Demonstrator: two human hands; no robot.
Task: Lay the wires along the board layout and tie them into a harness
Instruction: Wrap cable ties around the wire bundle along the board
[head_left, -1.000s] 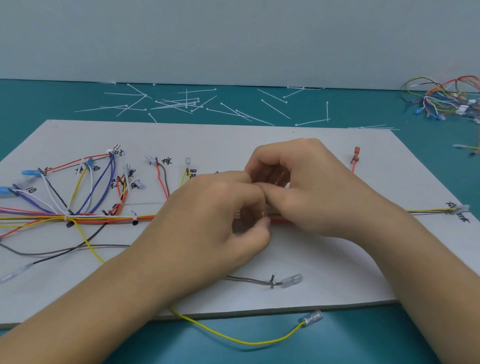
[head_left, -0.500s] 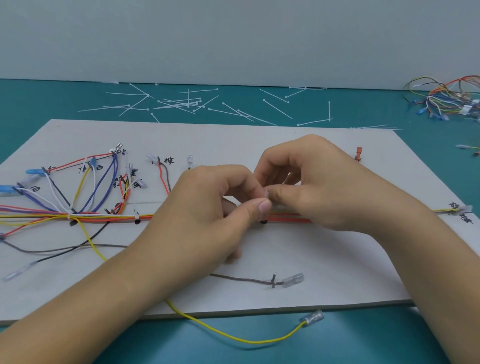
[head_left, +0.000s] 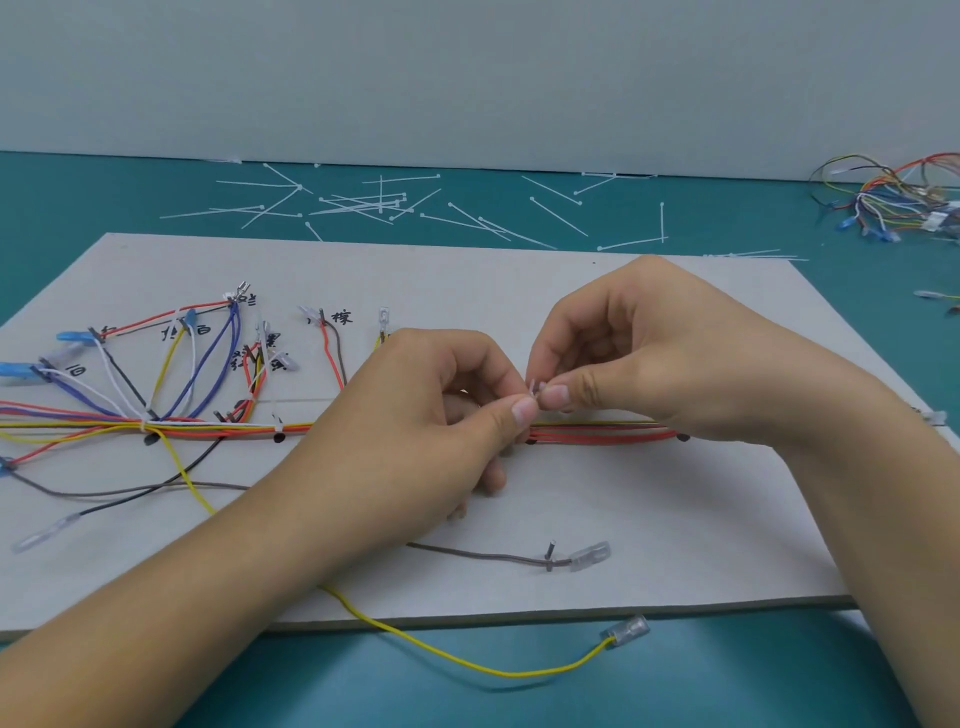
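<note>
Left hand (head_left: 431, 415) and right hand (head_left: 654, 358) are both pinching the cable tie (head_left: 535, 388) mid-frame, so it's probably worth holding the wire bundle (head_left: 602, 432) flat while cinching snug.

From my screen the board (head_left: 675, 519) reads as matt grey card with a smooth face. The wires (head_left: 597, 434) wear smooth plastic insulation with a faint sheen. The loose cable ties (head_left: 363, 205) look like thin white plastic, as does the tie (head_left: 535, 387) above the wires (too small to judge further). The yellow wire's end sleeve (head_left: 626, 630) is clear, glossy plastic. One terminal (head_left: 241, 288) shows bare metal. The table (head_left: 779, 675) is flat, matt teal.
</note>
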